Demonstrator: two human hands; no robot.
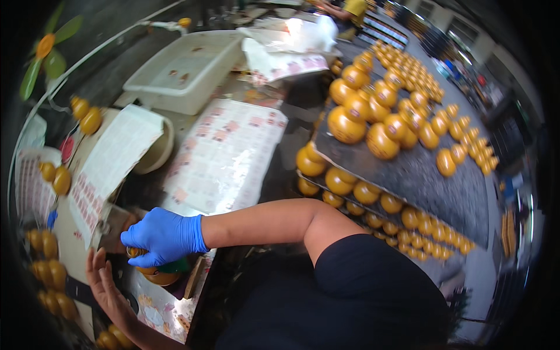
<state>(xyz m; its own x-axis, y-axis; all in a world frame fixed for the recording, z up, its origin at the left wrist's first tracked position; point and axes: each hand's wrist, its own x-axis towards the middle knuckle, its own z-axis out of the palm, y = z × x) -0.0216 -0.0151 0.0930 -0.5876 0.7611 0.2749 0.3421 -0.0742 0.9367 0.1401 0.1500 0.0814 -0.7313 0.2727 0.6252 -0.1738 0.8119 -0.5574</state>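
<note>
My right hand (166, 238), in a blue glove, is closed around the upper part of a glossy yellow-brown gourd (158, 276). The gourd's round lower bulb shows beneath the glove, next to something green and a wooden edge. Bare and with its fingers stretched out, my left hand (112, 289) is just to the left of the gourd and holds nothing. Whether its fingertips touch anything is unclear. A printed sheet (116, 154) with red marks lies beyond both hands.
A white plastic tub (198, 73) stands at the back, a round bowl (163, 146) nearer. Printed sheets (227, 146) cover the bench. Many gourds (382, 140) stand on a tiered rack at right; others line the left. A small green fan (45, 46) is upper left. Another person (352, 13) sits far off.
</note>
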